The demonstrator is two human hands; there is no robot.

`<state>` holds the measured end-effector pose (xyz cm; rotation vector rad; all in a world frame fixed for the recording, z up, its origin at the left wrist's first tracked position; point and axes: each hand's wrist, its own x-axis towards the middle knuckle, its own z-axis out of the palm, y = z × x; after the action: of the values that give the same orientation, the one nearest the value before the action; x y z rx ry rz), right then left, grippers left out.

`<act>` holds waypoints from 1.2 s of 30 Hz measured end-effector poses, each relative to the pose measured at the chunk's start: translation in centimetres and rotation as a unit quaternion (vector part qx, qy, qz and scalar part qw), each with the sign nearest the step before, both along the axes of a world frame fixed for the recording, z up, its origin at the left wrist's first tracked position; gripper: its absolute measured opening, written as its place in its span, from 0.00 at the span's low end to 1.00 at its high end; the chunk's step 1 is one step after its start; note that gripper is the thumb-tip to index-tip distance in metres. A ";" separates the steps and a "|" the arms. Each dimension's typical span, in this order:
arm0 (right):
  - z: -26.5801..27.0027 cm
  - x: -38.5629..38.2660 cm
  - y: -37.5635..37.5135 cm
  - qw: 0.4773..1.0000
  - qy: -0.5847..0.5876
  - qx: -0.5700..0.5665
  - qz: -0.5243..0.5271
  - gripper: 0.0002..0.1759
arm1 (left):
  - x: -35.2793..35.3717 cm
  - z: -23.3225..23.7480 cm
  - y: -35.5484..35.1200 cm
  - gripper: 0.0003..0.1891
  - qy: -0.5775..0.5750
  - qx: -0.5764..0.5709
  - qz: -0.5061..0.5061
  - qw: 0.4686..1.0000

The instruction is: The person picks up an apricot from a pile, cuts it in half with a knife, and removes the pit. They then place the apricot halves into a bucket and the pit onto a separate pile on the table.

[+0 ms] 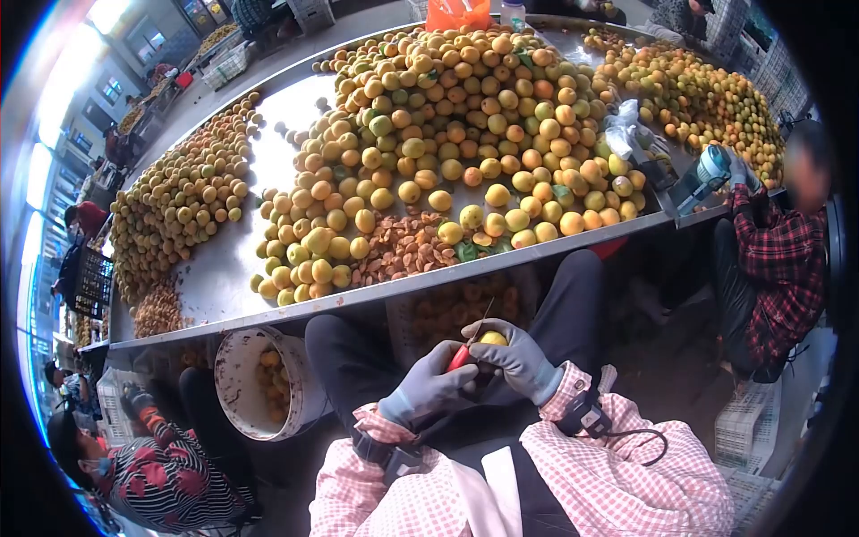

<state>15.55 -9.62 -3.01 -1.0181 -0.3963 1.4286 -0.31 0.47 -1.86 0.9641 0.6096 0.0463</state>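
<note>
My left hand point(429, 387), in a grey glove, is closed around the red handle of a knife point(460, 356); its thin blade points up and away. Against it, my right hand point(523, 358), also gloved in grey, grips a yellow-green fruit point(493, 338) between thumb and fingers. The blade stands close beside the fruit; whether it touches is too small to tell. Both hands are above my lap, in front of the metal table point(420, 288). On the table lie a big heap of yellow-orange fruit point(465, 116) and a pile of brown pits point(403, 248).
A white bucket point(234, 385) with fruit pieces stands left of my legs. A crate point(465, 309) of fruit pieces sits under the table edge. Co-workers sit at the right point(778, 268) and lower left point(170, 470). A turquoise-and-grey object point(707, 174) is at the right table edge.
</note>
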 end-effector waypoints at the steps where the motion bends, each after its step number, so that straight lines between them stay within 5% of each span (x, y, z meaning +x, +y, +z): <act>1: -0.2 0.4 -0.5 0.999 0.038 -0.006 0.028 0.21 | -0.3 0.0 0.0 0.17 0.000 0.001 -0.001 1.000; 5: 0.9 1.4 -2.3 0.993 0.087 0.047 0.066 0.30 | -1.0 0.2 -0.3 0.14 -0.029 -0.063 0.032 0.997; 6: 0.5 1.5 -2.5 0.994 0.070 0.042 0.074 0.31 | -0.9 -0.2 -0.4 0.14 -0.018 0.214 0.017 0.976; 7: 0.7 1.4 -2.6 0.994 0.072 0.042 0.074 0.31 | -0.9 -0.5 -0.7 0.13 -0.004 0.474 0.001 0.880; 8: 1.4 1.2 -2.7 0.996 -0.006 0.038 0.076 0.32 | -0.2 1.9 -1.4 0.13 0.053 0.568 0.008 0.822; 9: 2.2 0.9 -2.7 0.993 -0.084 0.035 0.077 0.33 | -0.1 1.8 -1.7 0.13 0.055 0.567 0.008 0.822; 11: 2.8 0.0 -2.5 0.995 -0.081 0.039 0.035 0.29 | 0.2 1.6 -1.9 0.15 0.104 0.690 -0.012 0.716; 15: 2.4 -0.9 -2.4 0.998 -0.032 0.031 0.037 0.15 | 0.2 3.1 -1.7 0.19 0.172 0.754 -0.072 0.630; 19: 1.0 -1.0 -2.2 0.998 0.040 0.047 -0.008 0.15 | -0.2 1.6 -1.9 0.20 0.084 0.729 -0.033 0.678; 21: 0.8 -0.6 -2.3 0.997 0.040 0.060 -0.009 0.17 | -0.5 1.7 -1.8 0.18 -0.015 0.479 -0.073 0.875; 22: 1.0 -0.2 -2.5 0.995 -0.036 0.087 0.014 0.18 | -0.7 2.1 -2.0 0.16 0.009 0.192 -0.083 0.978; 23: 1.2 0.1 -2.8 0.987 -0.112 0.113 0.037 0.19 | -0.7 2.8 -2.0 0.16 0.010 0.190 -0.084 0.978; 26: 1.9 0.1 -3.7 0.993 -0.070 0.090 0.041 0.26 | -1.3 3.6 -1.5 0.15 -0.053 -0.075 0.027 0.995; 27: 2.1 0.3 -3.8 0.993 -0.083 0.071 0.051 0.29 | -1.3 3.4 -1.6 0.15 -0.053 -0.076 0.026 0.995; 29: 1.0 0.3 -4.1 0.988 -0.101 0.098 0.060 0.34 | -1.2 3.3 -1.9 0.16 -0.025 0.196 0.014 0.980; 30: 0.7 0.2 -4.2 0.985 -0.072 0.147 0.058 0.34 | -1.0 3.2 -2.1 0.16 -0.028 0.374 0.008 0.927; 32: 1.0 -0.1 -4.2 0.978 -0.041 0.195 0.056 0.34 | -1.0 3.5 -2.5 0.16 -0.016 0.449 0.001 0.894; 36: 2.0 -0.4 -4.0 0.966 -0.176 0.182 0.056 0.36 | -1.1 3.1 -2.8 0.17 0.002 0.609 -0.023 0.793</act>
<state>15.14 -13.62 -1.01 -0.9535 -0.9529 1.2111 -1.46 -2.37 1.23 2.2400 0.5254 0.4393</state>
